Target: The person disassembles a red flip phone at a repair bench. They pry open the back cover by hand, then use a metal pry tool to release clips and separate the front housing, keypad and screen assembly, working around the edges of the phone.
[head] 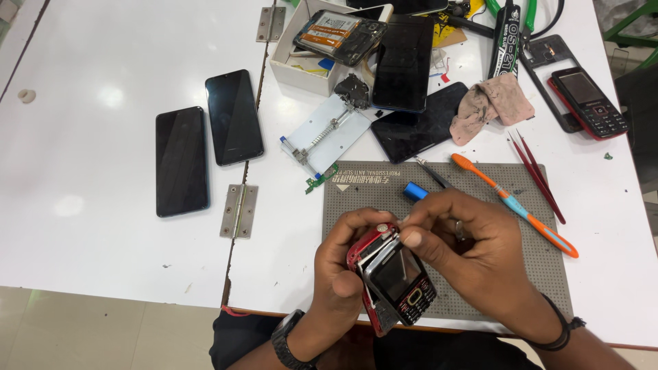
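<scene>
The left hand (343, 264) wraps its grip closed around the red back shell of a small keypad phone (394, 277), fingers curled behind it and the thumb along the left edge. The right hand (473, 257) has its grip narrowed to a pinch at the phone's top edge, thumb and forefinger touching where the black front panel lifts away from the red shell. The phone sits just above the near edge of the tabletop (103, 253), screen facing up; its long axis runs from upper left to lower right, keypad end toward the person.

Under the hands lies a grey perforated work mat (548, 267) with a strip of pale printed lettering along its far edge. Just beyond the right grip are a small blue cylinder (413, 191), a dark pair of tweezers (432, 173) and an orange toothbrush (514, 204); red tweezers (538, 175) lie further right.

Farther out to the left, a metal clamp fixture (325, 133) and two dark smartphones (205, 140) lie flat. Well beyond the grips stand a white open box (288, 68) carrying an opened phone with an orange-and-white label (339, 34), a black tube with white lettering (506, 41), a pink cloth (490, 103) and a second red keypad phone (589, 103) at far right.
</scene>
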